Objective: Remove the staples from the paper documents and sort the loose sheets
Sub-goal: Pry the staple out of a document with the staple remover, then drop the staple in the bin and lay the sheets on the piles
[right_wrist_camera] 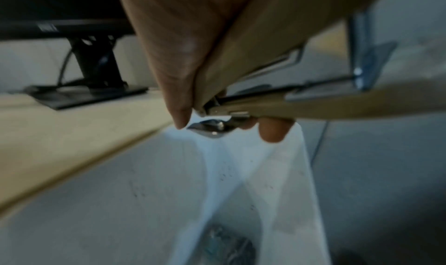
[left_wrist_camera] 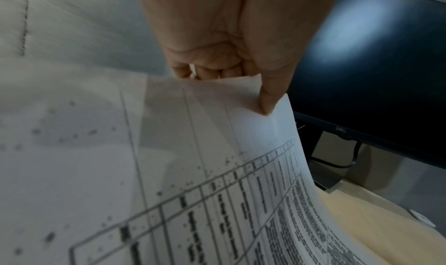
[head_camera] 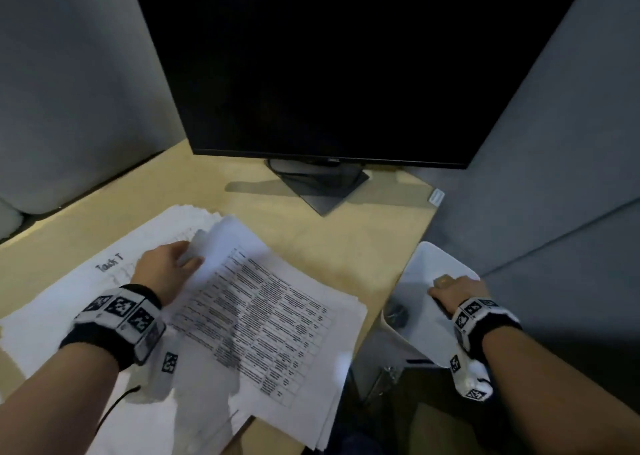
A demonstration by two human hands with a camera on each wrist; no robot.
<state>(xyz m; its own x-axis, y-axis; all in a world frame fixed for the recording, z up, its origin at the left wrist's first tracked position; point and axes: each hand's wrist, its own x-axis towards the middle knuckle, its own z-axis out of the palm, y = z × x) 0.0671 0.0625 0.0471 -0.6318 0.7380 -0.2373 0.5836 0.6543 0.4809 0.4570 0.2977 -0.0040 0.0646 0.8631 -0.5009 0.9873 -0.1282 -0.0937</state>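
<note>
left hand [head_camera: 166, 270]: we see it pinching the far corner of a printed sheet [head_camera: 263, 302], thumb [left_wrist_camera: 267, 97] on top, other fingers curled beneath; corner lifted off the stack.
printed sheet: table-printed page, top of the paper stack [head_camera: 308, 402] at the near centre of the desk [head_camera: 332, 246].
loose sheets [head_camera: 69, 302]: second spread of pages on the left, partly under the left wrist, handwriting on the top one.
right hand [head_camera: 453, 292]: we see it curled round a staple remover [right_wrist_camera: 212, 128], metal tip poking out between thumb and fingers.
bin [head_camera: 433, 264]: white, right of the desk edge; the right hand is over its opening, something dark at the bottom, too blurred to tell.
monitor [head_camera: 329, 73]: dark, far centre of the desk.
</note>
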